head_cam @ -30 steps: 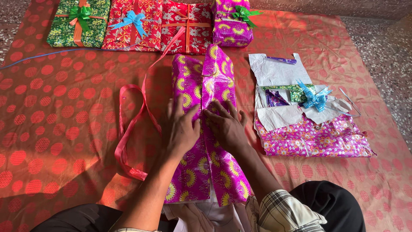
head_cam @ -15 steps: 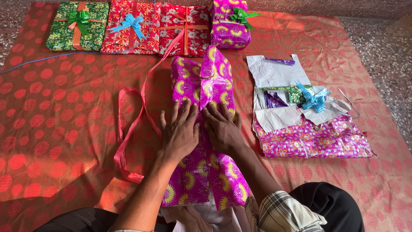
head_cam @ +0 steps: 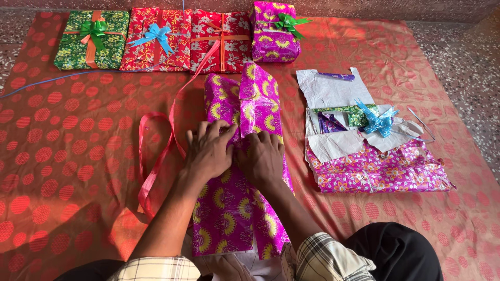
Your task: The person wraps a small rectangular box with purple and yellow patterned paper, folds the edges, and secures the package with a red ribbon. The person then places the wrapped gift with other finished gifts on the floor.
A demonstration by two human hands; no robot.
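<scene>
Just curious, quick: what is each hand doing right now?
Left hand: open, palm down, pressing the purple wrapping paper.
Right hand: open, flat on the same paper, grasping nothing.

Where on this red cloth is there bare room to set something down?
Bare cloth lies left of the red ribbon, below the green gift. Another patch sits between the purple gift and the paper scraps. Crowded: the gift row, and around both hands on the purple wrapping.

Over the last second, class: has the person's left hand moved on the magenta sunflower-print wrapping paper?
Yes. The left hand has slid away from the person along the magenta wrapping paper, toward the row of wrapped gifts, beside the right hand.
</scene>
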